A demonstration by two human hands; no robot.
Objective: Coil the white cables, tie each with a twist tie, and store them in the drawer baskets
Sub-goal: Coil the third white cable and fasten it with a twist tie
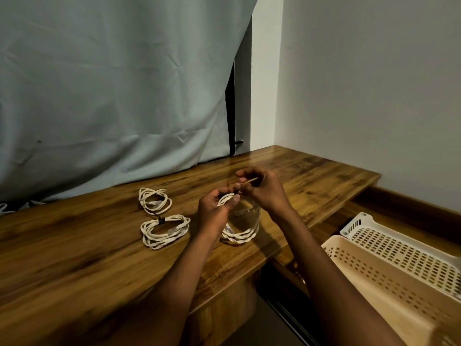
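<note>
Three coiled white cables are on the wooden desk [74,245]. The far coil [155,201] and the nearer left coil [164,231] each carry a dark tie. My left hand [214,211] pinches the top of the third coil [240,236], which hangs from my fingers and rests on the desk near its front edge. Just above it, my right hand [264,189] grips a thin pale twist tie [249,182] at the gathered loops. Two perforated drawer baskets sit low at the right: a beige one [374,278] in front and a white one [404,248] behind it.
A pale curtain [112,96] hangs behind the desk, its hem on the desk's back edge. A white wall stands at the right. A lower wooden ledge [349,208] runs beside the baskets. A dark gap opens below the desk's front edge.
</note>
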